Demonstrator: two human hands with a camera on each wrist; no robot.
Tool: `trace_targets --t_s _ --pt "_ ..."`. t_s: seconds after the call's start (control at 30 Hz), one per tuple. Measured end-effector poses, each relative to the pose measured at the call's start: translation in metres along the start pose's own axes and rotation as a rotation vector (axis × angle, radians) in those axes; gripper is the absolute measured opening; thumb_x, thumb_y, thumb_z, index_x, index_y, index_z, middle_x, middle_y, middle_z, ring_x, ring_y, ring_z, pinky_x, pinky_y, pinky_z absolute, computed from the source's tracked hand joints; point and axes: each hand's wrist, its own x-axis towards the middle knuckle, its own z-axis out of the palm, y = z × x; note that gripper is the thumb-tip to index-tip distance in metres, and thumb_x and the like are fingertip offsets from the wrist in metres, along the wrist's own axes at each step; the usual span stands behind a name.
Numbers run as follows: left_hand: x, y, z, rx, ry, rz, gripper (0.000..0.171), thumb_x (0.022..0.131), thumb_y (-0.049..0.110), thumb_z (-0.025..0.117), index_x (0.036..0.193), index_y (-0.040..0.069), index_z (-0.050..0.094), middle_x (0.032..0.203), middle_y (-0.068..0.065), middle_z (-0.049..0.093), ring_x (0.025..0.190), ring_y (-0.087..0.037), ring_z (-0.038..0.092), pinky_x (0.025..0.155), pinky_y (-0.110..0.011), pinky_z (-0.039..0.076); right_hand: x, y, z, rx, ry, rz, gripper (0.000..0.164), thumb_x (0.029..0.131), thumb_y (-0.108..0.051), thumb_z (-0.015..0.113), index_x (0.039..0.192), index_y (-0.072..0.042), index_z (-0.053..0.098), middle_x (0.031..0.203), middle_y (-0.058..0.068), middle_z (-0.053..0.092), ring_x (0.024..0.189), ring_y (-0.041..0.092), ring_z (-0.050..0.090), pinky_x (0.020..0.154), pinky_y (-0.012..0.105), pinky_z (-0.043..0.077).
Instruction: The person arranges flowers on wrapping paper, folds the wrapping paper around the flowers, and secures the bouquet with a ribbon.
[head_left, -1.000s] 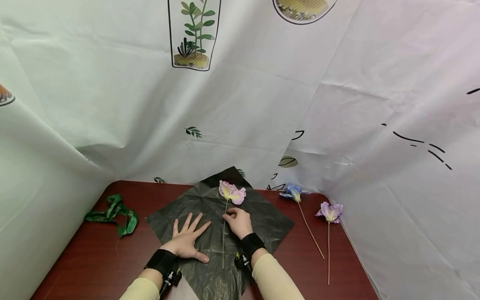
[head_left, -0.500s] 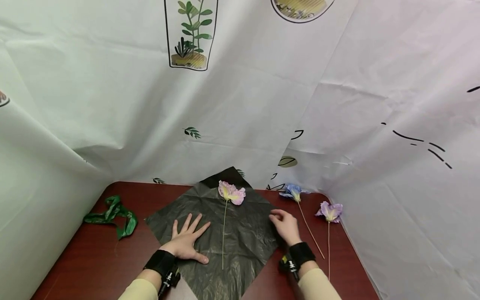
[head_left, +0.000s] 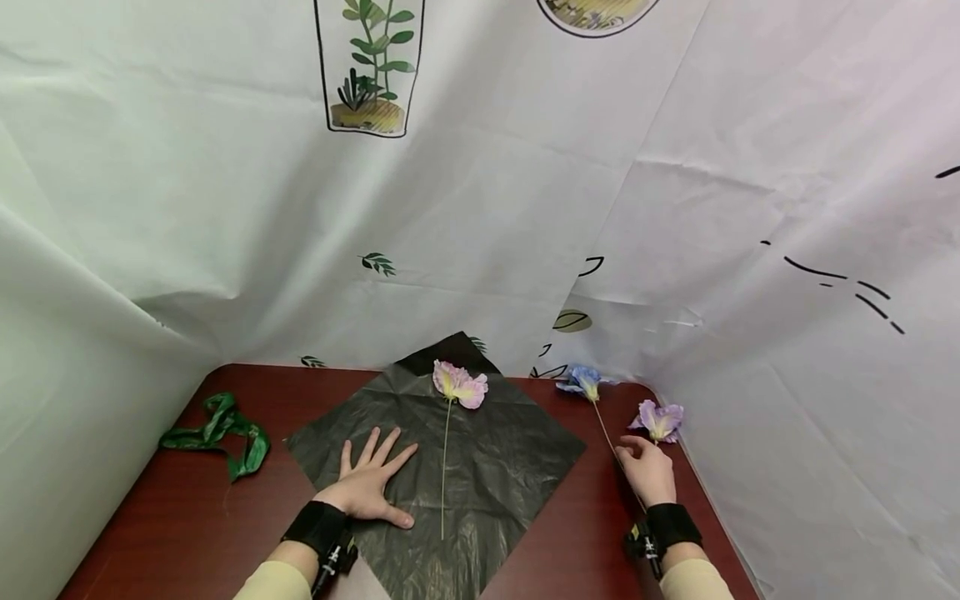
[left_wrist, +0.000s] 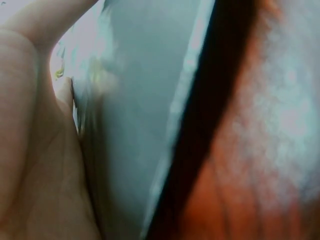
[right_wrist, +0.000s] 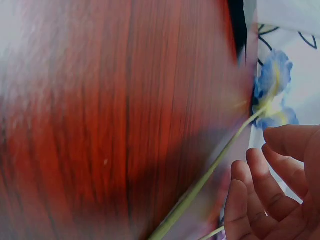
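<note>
My left hand (head_left: 367, 487) lies with fingers spread on a dark, crinkled wrapping sheet (head_left: 510, 467), near its left corner. On the middle of the sheet rests a pink artificial flower (head_left: 460, 385), its thin stem pointing toward me. My right hand (head_left: 649, 473) hovers at the stem of a blue artificial flower (head_left: 583, 382), over the table's right side. In the right wrist view its fingers (right_wrist: 272, 192) are loosely bent beside the blue flower's green stem (right_wrist: 200, 182), with nothing between them. A purple artificial flower (head_left: 658, 420) lies just beyond, its stem mostly hidden by that hand.
A crumpled green ribbon (head_left: 221, 433) lies at the left of the dark red table (head_left: 172, 525). White printed cloth (head_left: 480, 208) hangs behind and along both sides of the table, close to its edges.
My right hand has let go of the pink flower's stem and moved right, off the sheet, to the blue flower's stem. My left hand stays spread on the sheet.
</note>
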Motion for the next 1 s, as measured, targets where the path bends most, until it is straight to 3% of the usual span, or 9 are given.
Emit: trace_targets --t_s 0.2,0.4,0.77,1.0 --pt "0.000 0.000 0.002 -0.005 0.000 0.004 0.132 0.071 0.088 0.085 0.177 0.027 0.036 0.187 -0.014 0.006 0.168 -0.052 -0.010 0.117 -0.084 -0.021 0.002 0.013 -0.004 0.021 0.023 -0.042 0.034 0.104 -0.023 0.072 0.126 0.002 0.078 0.099 0.015 0.079 0.087 0.034 0.072 0.077 0.048 0.055" --pt "0.000 0.001 0.000 -0.007 -0.004 -0.002 0.133 0.070 0.088 0.086 0.177 0.026 0.036 0.187 -0.015 0.007 0.168 -0.052 -0.011 0.118 -0.084 -0.021 0.001 0.004 -0.006 -0.016 -0.008 0.007 0.035 0.106 -0.020 0.071 0.131 0.003 0.077 0.107 0.019 0.079 0.100 0.041 0.073 0.089 0.058 0.055" --pt "-0.002 0.013 -0.008 -0.017 -0.015 -0.030 0.133 0.067 0.085 0.091 0.174 0.022 0.042 0.186 -0.018 0.009 0.168 -0.053 -0.008 0.118 -0.087 -0.017 0.001 0.003 -0.005 -0.041 -0.053 0.022 0.033 0.107 -0.020 0.069 0.130 0.002 0.077 0.105 0.015 0.078 0.092 0.033 0.071 0.080 0.046 0.054" --pt "0.000 0.024 -0.018 0.056 -0.049 -0.078 0.133 0.064 0.079 0.097 0.172 0.022 0.045 0.185 -0.019 0.011 0.168 -0.056 0.000 0.117 -0.091 -0.008 0.004 -0.003 0.002 -0.064 -0.072 0.024 0.034 0.105 -0.020 0.071 0.131 0.001 0.077 0.107 0.015 0.078 0.094 0.034 0.073 0.080 0.052 0.056"
